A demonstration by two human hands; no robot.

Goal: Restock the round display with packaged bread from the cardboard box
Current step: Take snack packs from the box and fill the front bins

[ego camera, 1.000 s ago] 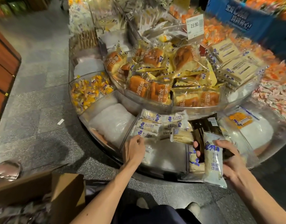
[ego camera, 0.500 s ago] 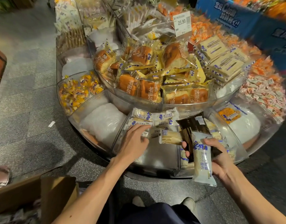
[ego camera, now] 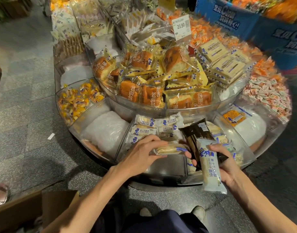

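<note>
Now the left hand (ego camera: 141, 155) pinches one bread pack (ego camera: 171, 148) over the front bin (ego camera: 168, 167) of the display (ego camera: 161, 187). The right hand (ego camera: 228, 167) grips a white pack (ego camera: 210, 169) and a dark pack (ego camera: 194, 132). Best, I think, is to lay it flat against the row (ego camera: 144, 130), label up. The box (ego camera: 26, 214) stands at lower left.

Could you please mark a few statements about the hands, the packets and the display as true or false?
The left hand holds a clear-wrapped sandwich bread packet. True.
The right hand is empty. False: it holds a long white-and-blue bread packet and a dark brown packet.
The white price tag reads 23.90. True.
The brown cardboard box sits on the round clear-walled display. False: it stands on the floor, left of the display.
</note>
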